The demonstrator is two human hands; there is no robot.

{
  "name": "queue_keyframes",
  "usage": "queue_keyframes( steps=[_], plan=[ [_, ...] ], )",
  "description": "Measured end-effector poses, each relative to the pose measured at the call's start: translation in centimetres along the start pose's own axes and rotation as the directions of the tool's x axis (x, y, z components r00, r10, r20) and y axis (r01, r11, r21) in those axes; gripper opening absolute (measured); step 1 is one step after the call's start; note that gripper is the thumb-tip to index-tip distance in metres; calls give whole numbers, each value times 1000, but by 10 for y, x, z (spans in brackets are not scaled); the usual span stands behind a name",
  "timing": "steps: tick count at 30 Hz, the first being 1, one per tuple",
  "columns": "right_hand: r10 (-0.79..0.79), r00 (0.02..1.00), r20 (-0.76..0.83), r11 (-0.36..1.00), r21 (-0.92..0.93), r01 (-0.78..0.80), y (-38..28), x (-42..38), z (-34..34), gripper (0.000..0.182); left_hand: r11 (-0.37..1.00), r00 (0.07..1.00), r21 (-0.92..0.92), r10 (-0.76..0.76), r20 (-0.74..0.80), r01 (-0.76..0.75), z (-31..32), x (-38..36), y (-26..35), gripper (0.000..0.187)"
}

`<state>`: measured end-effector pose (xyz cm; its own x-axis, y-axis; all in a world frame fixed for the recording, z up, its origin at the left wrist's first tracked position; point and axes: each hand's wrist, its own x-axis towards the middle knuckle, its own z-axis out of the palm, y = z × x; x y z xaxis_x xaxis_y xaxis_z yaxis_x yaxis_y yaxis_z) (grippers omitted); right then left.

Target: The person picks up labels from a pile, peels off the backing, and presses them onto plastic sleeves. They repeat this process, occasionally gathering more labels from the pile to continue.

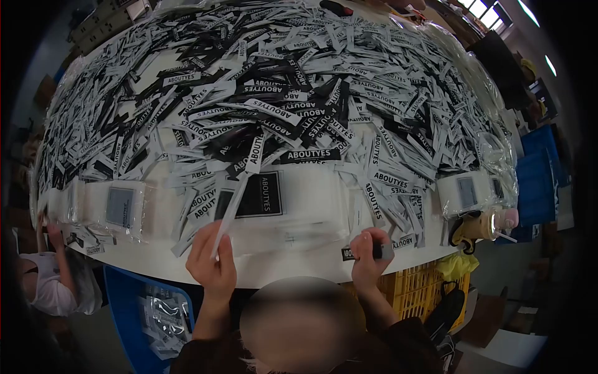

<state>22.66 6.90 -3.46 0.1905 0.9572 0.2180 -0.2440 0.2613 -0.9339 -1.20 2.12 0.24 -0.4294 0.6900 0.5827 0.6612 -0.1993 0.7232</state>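
Note:
Between the thumb and fingers of my left hand (212, 258) is a narrow white strip (232, 209), its long end pointing up and away over a stack of clear plastic bags (311, 196). The top of that stack shows a black label (263, 194) lettered ABOUTYES. My right hand (370, 258) is closed in a fist near the table's front edge, around a dark strip (385, 251) that sticks out on both sides of it. Just beyond both hands lies a big heap of black and white ABOUTYES strips (311, 154).
Bagged stacks lie at left (121, 209) and right (464, 192). A drink cup (479, 225) stands at the table's right edge. Below the table are a blue bin (118, 299) with clear packets and a yellow crate (411, 290). Another person (53, 283) is at far left.

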Motion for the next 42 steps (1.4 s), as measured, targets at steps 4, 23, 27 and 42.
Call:
queue_keyframes(
  steps=[4, 23, 27, 42],
  plan=[
    [-13, 984, 180, 1000, 16, 10, 7, -15, 5, 7, 986, 968, -81, 161, 191, -148, 9, -19, 24, 36],
    [495, 671, 552, 835, -514, -194, -19, 6, 34, 16, 978, 768, -201, 87, 634, 56, 18, -35, 22, 49],
    [265, 578, 772, 909, -399, 117, -8, -11, 51, 14, 868, 672, -143, -254, 696, 476, 14, -50, 12, 28],
    [60, 819, 571, 779, -540, 318, -14, -17, 64, 48, 983, 872, 148, -167, 461, 110, 14, -34, 16, 18]
  ],
)
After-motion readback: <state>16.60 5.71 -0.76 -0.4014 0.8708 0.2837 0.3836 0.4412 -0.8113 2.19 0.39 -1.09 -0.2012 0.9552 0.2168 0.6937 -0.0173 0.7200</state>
